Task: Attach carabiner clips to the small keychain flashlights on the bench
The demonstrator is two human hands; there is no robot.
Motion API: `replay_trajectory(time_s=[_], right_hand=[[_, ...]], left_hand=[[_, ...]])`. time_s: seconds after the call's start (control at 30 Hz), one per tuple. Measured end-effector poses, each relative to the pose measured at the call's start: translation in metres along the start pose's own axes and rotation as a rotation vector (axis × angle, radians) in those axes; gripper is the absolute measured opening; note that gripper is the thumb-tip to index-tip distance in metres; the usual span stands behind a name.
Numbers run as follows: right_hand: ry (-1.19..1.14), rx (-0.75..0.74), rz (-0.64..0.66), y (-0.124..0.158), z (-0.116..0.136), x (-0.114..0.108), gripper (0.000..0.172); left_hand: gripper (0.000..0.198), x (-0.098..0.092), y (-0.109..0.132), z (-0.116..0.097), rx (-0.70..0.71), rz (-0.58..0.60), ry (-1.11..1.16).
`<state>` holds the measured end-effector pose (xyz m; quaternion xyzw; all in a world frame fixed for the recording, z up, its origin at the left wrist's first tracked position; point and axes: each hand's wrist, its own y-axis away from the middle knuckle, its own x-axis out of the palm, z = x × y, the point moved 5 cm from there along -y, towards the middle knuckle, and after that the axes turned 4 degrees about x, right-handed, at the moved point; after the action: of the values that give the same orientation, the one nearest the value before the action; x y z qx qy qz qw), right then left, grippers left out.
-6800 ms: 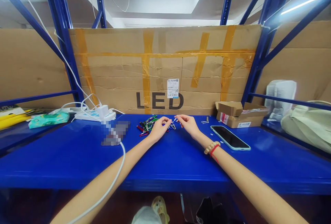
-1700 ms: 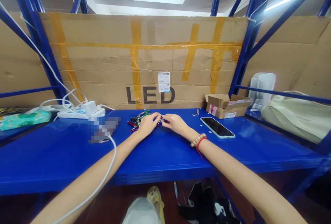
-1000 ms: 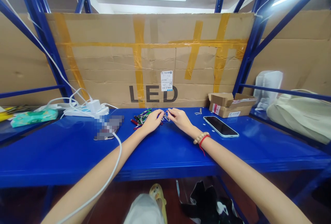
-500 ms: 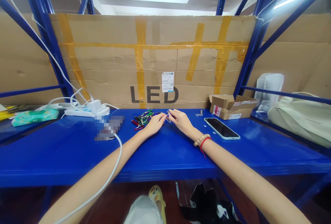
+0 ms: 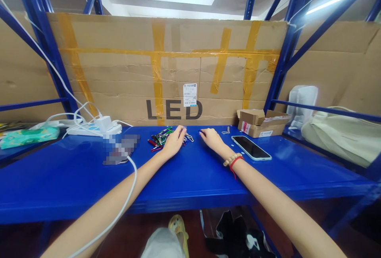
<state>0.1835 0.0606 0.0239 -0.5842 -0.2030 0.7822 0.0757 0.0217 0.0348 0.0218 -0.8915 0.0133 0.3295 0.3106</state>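
My left hand [image 5: 175,143] lies at the right side of a pile of small coloured metal pieces and carabiner clips [image 5: 160,137], partly covering it. Its fingers are curled together around something too small to make out. Just right of those fingertips is a silver carabiner [image 5: 190,138]; whether they hold it or it lies on the table is unclear. My right hand [image 5: 212,139] is a short way to the right, apart from the left one. Its fingers are closed, and a dark blue bit shows at the fingertips, too small to name.
A phone [image 5: 251,147] and an open cardboard box [image 5: 263,123] are to the right on the blue table [image 5: 190,182]. Near the box lies another silver clip [image 5: 226,131]. A power strip [image 5: 92,128] with white cables stands left; one cable crosses my left forearm. Cardboard [image 5: 125,71] walls the back.
My hands, which were together at the fingertips, have drawn apart: the left slightly left, the right slightly right. The camera view has turned a little to the right.
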Motion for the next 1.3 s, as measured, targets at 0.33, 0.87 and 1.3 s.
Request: replay_trajectory(time_s=[0.33, 0.87, 1.3], right_hand=[[-0.579, -0.067, -0.087, 0.001, 0.008, -0.006, 0.04], [-1.028, -0.092, -0.058, 0.001, 0.025, 0.0, 0.037], [-0.147, -0.109, 0.084, 0.004, -0.004, -0.004, 0.012]], left_hand=[[0.024, 0.0, 0.002, -0.005, 0.053, 0.011, -0.195], [0.025, 0.024, 0.002, -0.003, -0.049, 0.079, 0.253], [0.017, 0.015, 0.001, -0.001, 0.395, 0.211, -0.197]])
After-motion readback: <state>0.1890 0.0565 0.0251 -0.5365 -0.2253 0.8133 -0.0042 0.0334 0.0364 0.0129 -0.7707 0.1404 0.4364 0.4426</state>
